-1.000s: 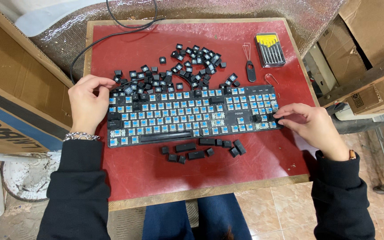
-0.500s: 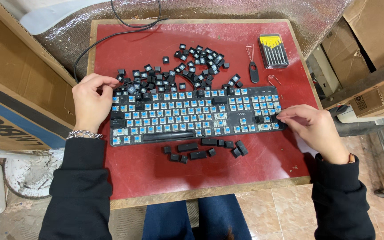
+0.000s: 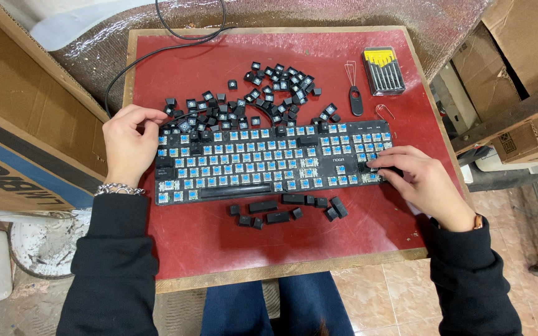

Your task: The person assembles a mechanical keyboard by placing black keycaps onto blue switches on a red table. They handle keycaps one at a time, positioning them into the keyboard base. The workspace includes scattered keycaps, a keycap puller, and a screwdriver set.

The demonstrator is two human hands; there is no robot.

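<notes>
Two bare hands bracket a stripped keyboard (image 3: 269,163) with exposed blue switches. Right hand (image 3: 420,183) presses curled fingertips on a black keycap (image 3: 366,167) at its right end; left hand (image 3: 127,143) loosely clasps the upper-left corner. Loose keycaps (image 3: 263,93) lie scattered beyond, a screwdriver set (image 3: 383,70) farther right on the red tabletop (image 3: 281,242).

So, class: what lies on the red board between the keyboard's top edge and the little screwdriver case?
In the head view, a black keycap puller lies between the keyboard and the screwdriver case, with a wire loop beside it.
</notes>
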